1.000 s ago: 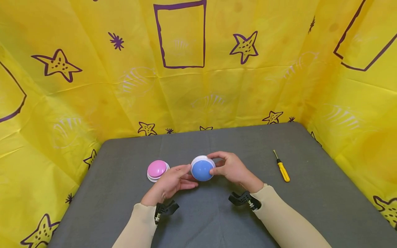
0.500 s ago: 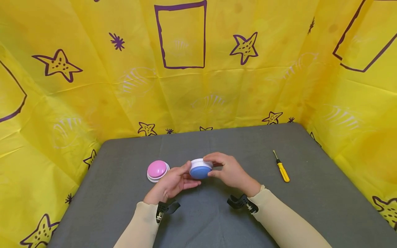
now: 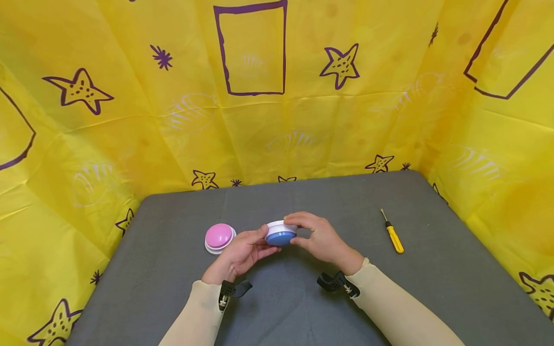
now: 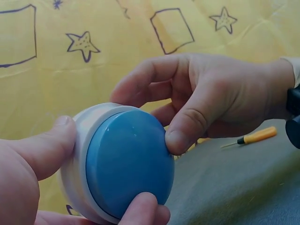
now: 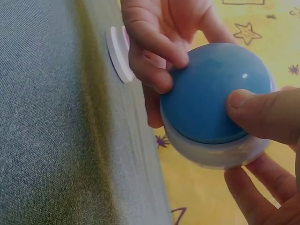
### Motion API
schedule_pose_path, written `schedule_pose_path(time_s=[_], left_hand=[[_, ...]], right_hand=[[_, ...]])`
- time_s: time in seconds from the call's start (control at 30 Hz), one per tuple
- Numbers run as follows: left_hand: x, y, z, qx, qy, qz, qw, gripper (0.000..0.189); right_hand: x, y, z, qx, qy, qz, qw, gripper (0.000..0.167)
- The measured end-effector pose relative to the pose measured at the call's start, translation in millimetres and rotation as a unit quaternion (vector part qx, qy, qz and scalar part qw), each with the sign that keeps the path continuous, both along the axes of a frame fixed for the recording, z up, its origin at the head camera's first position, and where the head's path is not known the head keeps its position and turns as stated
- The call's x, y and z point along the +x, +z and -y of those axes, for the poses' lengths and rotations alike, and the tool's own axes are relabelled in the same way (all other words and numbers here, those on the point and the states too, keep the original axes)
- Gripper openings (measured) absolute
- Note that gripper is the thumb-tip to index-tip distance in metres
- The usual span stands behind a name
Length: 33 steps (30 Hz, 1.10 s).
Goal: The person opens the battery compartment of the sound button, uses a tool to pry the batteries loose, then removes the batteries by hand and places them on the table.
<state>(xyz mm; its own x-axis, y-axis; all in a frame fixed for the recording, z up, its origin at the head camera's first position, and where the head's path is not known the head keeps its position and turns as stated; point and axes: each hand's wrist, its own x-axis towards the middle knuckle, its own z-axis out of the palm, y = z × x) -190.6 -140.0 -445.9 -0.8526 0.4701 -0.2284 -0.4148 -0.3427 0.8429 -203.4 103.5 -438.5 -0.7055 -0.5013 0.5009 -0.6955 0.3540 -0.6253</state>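
Note:
Both hands hold a round push button with a blue dome (image 3: 280,238) and a white base (image 3: 277,226), tilted so the dome faces the person. The left hand (image 3: 245,251) grips it from the left, thumb on the white rim and fingertips on the lower dome in the left wrist view. On the other side the right hand (image 3: 322,239) pinches it, its thumb (image 5: 262,112) on the blue dome and its fingers on the white base. A second push button with a pink dome (image 3: 219,235) lies on the table just left of the left hand.
A screwdriver with a yellow handle (image 3: 396,240) lies on the right of the grey table (image 3: 346,197), its tip pointing away. Yellow patterned cloth (image 3: 251,125) hangs behind the table and along both sides.
The blue button has tilted: its dome now faces down toward the person and more of its white base shows. The left fingers have moved in under the dome. The pink button and screwdriver stay put.

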Motion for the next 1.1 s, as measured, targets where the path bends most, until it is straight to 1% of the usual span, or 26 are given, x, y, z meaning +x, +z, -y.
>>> schedule_pose_path(time_s=[0.17, 0.33, 0.43, 0.53, 0.63, 0.8, 0.9, 1.0, 1.1], left_hand=[[0.7, 1.4, -2.2, 0.012, 0.009, -0.007, 0.9999, 0.06], [1.5, 2.6, -3.3, 0.02, 0.019, -0.023, 0.9994, 0.05], [1.8, 2.4, -4.0, 0.02, 0.029, -0.038, 0.9987, 0.038], [1.9, 2.4, -4.9, 0.014, 0.037, -0.058, 0.9975, 0.032], [1.8, 3.1, -5.4, 0.004, 0.042, -0.074, 0.9964, 0.038], [2.3, 5.5, -5.9, -0.016, 0.041, -0.103, 0.9937, 0.052], [2.8, 6.6, -6.7, -0.027, 0.044, -0.116, 0.9919, 0.056], [3.2, 7.2, -7.8, -0.037, 0.053, -0.12, 0.9907, 0.058], [3.4, 7.9, -8.8, -0.047, 0.062, -0.126, 0.9889, 0.061]], right_hand=[[0.2, -1.4, -1.1, 0.002, -0.002, -0.014, 0.9999, 0.049], [-0.3, -2.4, -2.0, -0.022, 0.0, -0.01, 0.9997, 0.054], [-0.6, -2.8, -2.9, -0.047, 0.007, 0.011, 0.9988, 0.054], [0.0, -2.9, -4.0, -0.083, 0.019, 0.053, 0.9949, 0.052], [1.6, -1.2, -5.3, -0.122, 0.026, 0.11, 0.9861, 0.053], [3.9, 3.1, -7.5, -0.159, 0.017, 0.207, 0.9652, 0.053], [3.9, 4.4, -8.4, -0.174, 0.015, 0.241, 0.9547, 0.051], [2.9, 4.3, -8.8, -0.193, 0.023, 0.261, 0.9455, 0.049], [2.9, 4.6, -8.9, -0.221, 0.039, 0.291, 0.93, 0.048]])
